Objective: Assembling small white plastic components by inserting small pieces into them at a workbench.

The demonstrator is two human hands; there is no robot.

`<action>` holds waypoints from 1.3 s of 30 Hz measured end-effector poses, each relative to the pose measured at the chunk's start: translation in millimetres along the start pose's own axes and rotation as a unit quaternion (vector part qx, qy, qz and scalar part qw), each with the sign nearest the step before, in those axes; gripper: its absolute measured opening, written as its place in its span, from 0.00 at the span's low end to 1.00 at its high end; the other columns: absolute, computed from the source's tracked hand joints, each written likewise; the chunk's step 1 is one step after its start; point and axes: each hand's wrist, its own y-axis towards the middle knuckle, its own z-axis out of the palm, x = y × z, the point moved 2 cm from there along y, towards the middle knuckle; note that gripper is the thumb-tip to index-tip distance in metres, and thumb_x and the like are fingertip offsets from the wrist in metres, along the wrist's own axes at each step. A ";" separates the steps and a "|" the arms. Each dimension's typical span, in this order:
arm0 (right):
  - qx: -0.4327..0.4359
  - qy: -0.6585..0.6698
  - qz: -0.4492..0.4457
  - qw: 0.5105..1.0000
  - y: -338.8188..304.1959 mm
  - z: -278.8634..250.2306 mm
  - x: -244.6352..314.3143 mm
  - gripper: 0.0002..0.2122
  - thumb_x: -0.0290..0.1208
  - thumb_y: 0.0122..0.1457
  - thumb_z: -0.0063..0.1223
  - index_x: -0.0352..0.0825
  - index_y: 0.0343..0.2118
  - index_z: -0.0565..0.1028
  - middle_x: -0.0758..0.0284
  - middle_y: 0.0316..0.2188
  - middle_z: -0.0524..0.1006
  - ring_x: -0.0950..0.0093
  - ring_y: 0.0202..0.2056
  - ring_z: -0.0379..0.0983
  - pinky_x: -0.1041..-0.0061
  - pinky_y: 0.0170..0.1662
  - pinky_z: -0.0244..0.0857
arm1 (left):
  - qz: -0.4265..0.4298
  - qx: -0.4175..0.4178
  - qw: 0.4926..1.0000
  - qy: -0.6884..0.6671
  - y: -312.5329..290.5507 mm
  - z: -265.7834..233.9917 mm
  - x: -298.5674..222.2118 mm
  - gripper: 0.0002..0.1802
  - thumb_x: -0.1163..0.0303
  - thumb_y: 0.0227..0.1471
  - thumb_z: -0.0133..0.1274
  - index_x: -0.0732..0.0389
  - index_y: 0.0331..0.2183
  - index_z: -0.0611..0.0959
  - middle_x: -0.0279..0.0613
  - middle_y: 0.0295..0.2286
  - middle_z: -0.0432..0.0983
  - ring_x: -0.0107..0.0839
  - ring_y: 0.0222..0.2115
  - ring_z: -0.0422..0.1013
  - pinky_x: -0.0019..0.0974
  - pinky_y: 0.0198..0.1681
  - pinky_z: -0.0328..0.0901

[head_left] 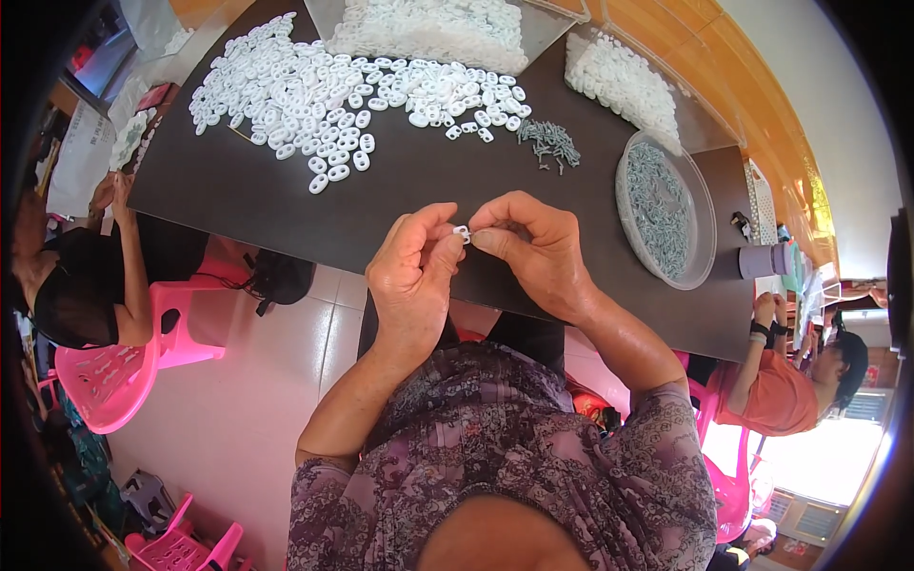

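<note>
Between my hands, just over the table's near edge, is a small white oval plastic piece with holes (463, 233). My left hand (411, 271) pinches it between thumb and fingers. At its right side, my right hand (540, 249) is closed, thumb against the fingers; whatever lies in that pinch is too small to make out. Beyond my hands, a wide heap of the same white two-holed pieces (286, 81) spreads over the dark table (419, 181). A small pile of grey screws (550, 145) lies right of the heap.
A round clear tub of grey screws (703, 243) stands at the right. Clear bins of white pieces (428, 29) (619, 86) line the far side. A purple-grey cup (764, 261) is at the right edge. People sit at left (86, 276) and right (776, 381).
</note>
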 end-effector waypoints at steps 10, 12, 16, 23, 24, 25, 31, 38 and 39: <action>0.013 -0.135 -0.089 0.987 2.4 0.2 7.6 0.03 0.18 0.50 0.51 0.31 0.28 0.71 0.65 0.24 0.69 0.72 0.28 0.67 0.76 0.32 0.61 | 0.148 0.023 0.970 0.194 2.6 1.2 -7.5 0.13 0.80 0.50 0.52 0.66 0.40 0.76 0.35 0.26 0.70 0.21 0.25 0.66 0.23 0.28 0.64; 0.011 -0.139 -0.091 0.986 3.1 -0.5 6.4 0.03 0.18 0.50 0.51 0.31 0.28 0.71 0.65 0.24 0.69 0.72 0.28 0.67 0.75 0.32 0.61 | 0.172 0.025 0.960 0.218 4.0 3.6 -8.8 0.13 0.80 0.50 0.53 0.66 0.40 0.76 0.36 0.26 0.70 0.21 0.24 0.66 0.23 0.27 0.63; 0.009 -0.159 -0.083 0.984 4.5 -0.8 4.8 0.03 0.18 0.50 0.51 0.31 0.28 0.71 0.64 0.25 0.69 0.71 0.28 0.68 0.74 0.32 0.61 | 0.182 0.020 0.955 0.232 5.1 7.3 -7.5 0.12 0.80 0.50 0.53 0.66 0.40 0.77 0.37 0.26 0.69 0.22 0.24 0.66 0.24 0.26 0.63; -0.005 -0.164 -0.107 0.981 26.2 -18.8 7.8 0.03 0.23 0.50 0.51 0.31 0.28 0.74 0.61 0.26 0.73 0.66 0.31 0.70 0.71 0.35 0.64 | -0.014 0.003 1.000 -0.012 12.6 0.2 0.6 0.08 0.79 0.52 0.50 0.69 0.36 0.79 0.35 0.28 0.70 0.22 0.25 0.69 0.24 0.28 0.67; -0.035 -0.164 -0.117 0.979 37.7 -26.5 2.6 0.04 0.25 0.50 0.51 0.31 0.26 0.74 0.60 0.27 0.75 0.62 0.31 0.70 0.67 0.36 0.64 | -0.012 0.003 1.000 -0.013 15.3 -1.5 1.0 0.08 0.79 0.52 0.50 0.69 0.36 0.79 0.35 0.28 0.70 0.22 0.25 0.69 0.24 0.28 0.67; -0.047 -0.189 -0.137 0.971 50.3 -34.4 -0.1 0.04 0.26 0.49 0.52 0.32 0.26 0.75 0.60 0.28 0.75 0.61 0.31 0.70 0.65 0.36 0.63 | -0.035 0.001 0.997 -0.069 17.0 -3.6 0.2 0.08 0.79 0.51 0.51 0.69 0.36 0.79 0.36 0.28 0.71 0.22 0.25 0.69 0.24 0.28 0.67; -0.112 -0.482 -0.208 0.843 110.9 -36.7 -36.4 0.03 0.28 0.46 0.56 0.36 0.24 0.76 0.61 0.22 0.70 0.62 0.28 0.66 0.64 0.31 0.61 | -0.083 0.000 0.983 -0.162 23.2 -5.7 -1.8 0.08 0.79 0.50 0.52 0.70 0.35 0.79 0.41 0.27 0.75 0.24 0.25 0.71 0.28 0.28 0.69; -0.056 -0.489 -0.219 0.842 123.6 -29.8 -37.6 0.03 0.28 0.42 0.57 0.35 0.20 0.76 0.56 0.23 0.71 0.59 0.30 0.66 0.63 0.32 0.62 | -0.100 -0.002 0.977 -0.187 27.6 -9.4 0.0 0.07 0.80 0.51 0.51 0.70 0.35 0.78 0.39 0.26 0.74 0.23 0.24 0.70 0.25 0.27 0.68; -0.042 -0.491 -0.215 0.843 123.5 -28.7 -35.3 0.03 0.28 0.42 0.56 0.36 0.20 0.76 0.56 0.23 0.71 0.59 0.30 0.66 0.63 0.33 0.61 | -0.102 -0.003 0.977 -0.186 27.4 -10.1 0.7 0.07 0.80 0.51 0.51 0.70 0.35 0.78 0.39 0.26 0.74 0.23 0.24 0.70 0.25 0.27 0.68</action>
